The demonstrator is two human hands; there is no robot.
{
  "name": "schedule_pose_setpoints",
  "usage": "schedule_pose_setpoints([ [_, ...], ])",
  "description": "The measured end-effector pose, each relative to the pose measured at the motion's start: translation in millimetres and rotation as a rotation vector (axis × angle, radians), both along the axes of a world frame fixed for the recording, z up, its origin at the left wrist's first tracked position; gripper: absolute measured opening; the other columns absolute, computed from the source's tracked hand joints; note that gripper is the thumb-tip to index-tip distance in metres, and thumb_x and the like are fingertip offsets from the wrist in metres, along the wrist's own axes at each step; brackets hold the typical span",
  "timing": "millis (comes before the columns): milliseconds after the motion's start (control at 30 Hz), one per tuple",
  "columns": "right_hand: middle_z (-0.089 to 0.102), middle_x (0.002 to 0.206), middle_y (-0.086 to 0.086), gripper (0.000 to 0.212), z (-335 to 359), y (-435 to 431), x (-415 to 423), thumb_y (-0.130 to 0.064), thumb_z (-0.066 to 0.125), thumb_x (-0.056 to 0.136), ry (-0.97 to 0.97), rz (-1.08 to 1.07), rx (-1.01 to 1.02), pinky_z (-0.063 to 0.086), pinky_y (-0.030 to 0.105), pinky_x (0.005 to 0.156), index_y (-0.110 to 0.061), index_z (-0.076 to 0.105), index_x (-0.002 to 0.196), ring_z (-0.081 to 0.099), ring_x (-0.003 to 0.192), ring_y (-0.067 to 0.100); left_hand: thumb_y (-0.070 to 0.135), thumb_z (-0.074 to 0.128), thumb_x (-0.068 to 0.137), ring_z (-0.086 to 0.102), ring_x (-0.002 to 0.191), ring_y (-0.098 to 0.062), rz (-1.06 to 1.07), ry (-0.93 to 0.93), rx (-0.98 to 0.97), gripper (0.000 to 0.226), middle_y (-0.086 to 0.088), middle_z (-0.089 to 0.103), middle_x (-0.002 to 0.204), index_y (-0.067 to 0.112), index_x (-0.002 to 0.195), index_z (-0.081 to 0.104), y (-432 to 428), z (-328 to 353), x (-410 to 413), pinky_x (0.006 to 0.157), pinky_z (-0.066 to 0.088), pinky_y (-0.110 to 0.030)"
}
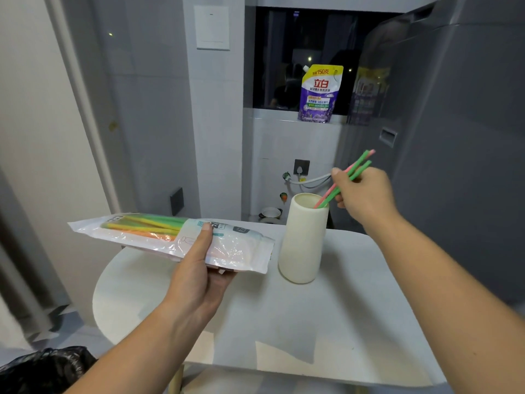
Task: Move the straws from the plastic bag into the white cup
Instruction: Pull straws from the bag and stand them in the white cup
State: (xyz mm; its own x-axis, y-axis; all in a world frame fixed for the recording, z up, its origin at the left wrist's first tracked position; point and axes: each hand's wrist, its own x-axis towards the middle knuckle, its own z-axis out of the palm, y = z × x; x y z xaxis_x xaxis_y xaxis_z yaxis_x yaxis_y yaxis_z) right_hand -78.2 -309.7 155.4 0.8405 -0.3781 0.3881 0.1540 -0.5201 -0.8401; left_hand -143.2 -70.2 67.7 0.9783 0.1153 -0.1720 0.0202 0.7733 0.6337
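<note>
While the left hand (199, 268) grips the plastic bag (170, 237) at centre left above the table (341, 322), more straws show inside. Right of centre, the right hand (363, 194) pinches three straws (352, 173), their lower ends in the white cup (302, 237).

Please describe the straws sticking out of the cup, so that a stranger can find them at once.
On the white table stands a tall white cup. Leaning out of its mouth, up and to the right, are thin green and pink straws pinched by the right hand. Unlike the others, they are outside the plastic bag that the left hand holds.
</note>
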Motion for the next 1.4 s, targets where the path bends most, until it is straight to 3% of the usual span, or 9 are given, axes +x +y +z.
schedule_pose_setpoints([
  [200,0.064,0.069,0.014,0.041,-16,8,10,-0.037,0.067,0.091,0.08,0.034,-0.104,0.051,0.044,0.073,0.001,0.07,0.075,0.055,0.066,0.024,0.027,0.07,0.093,0.072,0.115,-0.026,-0.01,0.024,0.008,0.052,-0.011,0.073,0.131,0.015,0.142,0.058,-1,-2,-3,0.091,0.06,-0.049],
  [333,0.068,0.095,0.005,0.036,-19,8,6,-0.042,0.07,0.086,0.029,-0.036,-0.015,0.052,0.037,0.083,-0.01,0.069,0.102,0.062,0.09,0.02,0.026,0.069,0.094,0.069,0.121,-0.029,-0.021,0.027,0.025,0.05,-0.014,0.071,0.132,0.013,0.14,0.059,-3,-3,-3,0.1,0.055,-0.053],
  [467,0.058,0.082,-0.002,0.026,-26,24,-33,-0.044,0.054,0.094,-0.121,-0.148,0.155,0.044,0.035,0.072,-0.018,0.054,0.089,0.057,0.076,0.015,0.028,0.068,0.095,0.067,0.124,-0.03,-0.027,0.007,0.066,0.039,-0.015,0.069,0.134,0.014,0.131,0.063,-1,-3,-1,0.107,0.05,-0.055],
  [600,0.062,0.093,0.011,0.034,-56,57,-74,-0.045,0.04,0.103,0.171,0.044,0.727,0.051,0.037,0.062,-0.015,0.054,0.095,0.062,0.076,0.026,0.029,0.071,0.09,0.074,0.11,-0.026,-0.008,-0.111,0.201,0.046,-0.01,0.075,0.122,0.01,0.132,0.062,0,5,-5,0.09,0.062,-0.045],
  [700,0.066,0.114,0.025,0.053,-71,76,-86,-0.05,0.037,0.103,0.431,0.208,1.236,0.056,0.046,0.078,-0.002,0.056,0.116,0.068,0.098,0.037,0.025,0.078,0.086,0.073,0.108,-0.033,0.035,-0.266,0.431,0.045,-0.014,0.075,0.115,0.007,0.126,0.065,-3,12,-11,0.084,0.063,-0.043],
  [833,0.071,0.118,0.023,0.063,-82,90,-91,-0.051,0.029,0.104,0.501,0.277,1.471,0.053,0.047,0.092,-0.001,0.06,0.128,0.067,0.109,0.039,0.021,0.079,0.088,0.075,0.103,-0.027,0.071,-0.48,0.756,0.034,-0.013,0.078,0.108,0.005,0.116,0.07,-13,21,-20,0.082,0.062,-0.035],
  [1067,0.076,0.105,0.02,0.048,-83,97,-92,-0.036,0.034,0.107,0.534,0.312,1.351,0.057,0.042,0.082,-0.003,0.067,0.118,0.072,0.096,0.034,0.009,0.074,0.091,0.076,0.099,-0.023,0.12,-0.453,0.809,0.021,-0.01,0.079,0.103,0.006,0.112,0.071,-16,17,-23,0.082,0.063,-0.034],
  [1200,0.075,0.1,0.019,0.031,-90,93,-90,-0.023,0.047,0.104,0.48,0.338,1.029,0.06,0.045,0.085,0.001,0.067,0.108,0.072,0.087,0.029,0.016,0.073,0.093,0.074,0.108,-0.033,0.127,-0.233,0.541,0.034,-0.017,0.075,0.117,0.006,0.125,0.066,-3,11,-13,0.091,0.062,-0.048],
  [1400,0.06,0.067,0.001,0.023,-89,84,-86,-0.027,0.062,0.096,0.344,0.286,0.574,0.043,0.025,0.055,-0.008,0.071,0.087,0.048,0.056,0.012,0.022,0.07,0.095,0.074,0.098,-0.021,0.079,-0.047,0.23,0.044,-0.01,0.074,0.116,0.009,0.136,0.059,5,1,-6,0.073,0.064,-0.035],
])
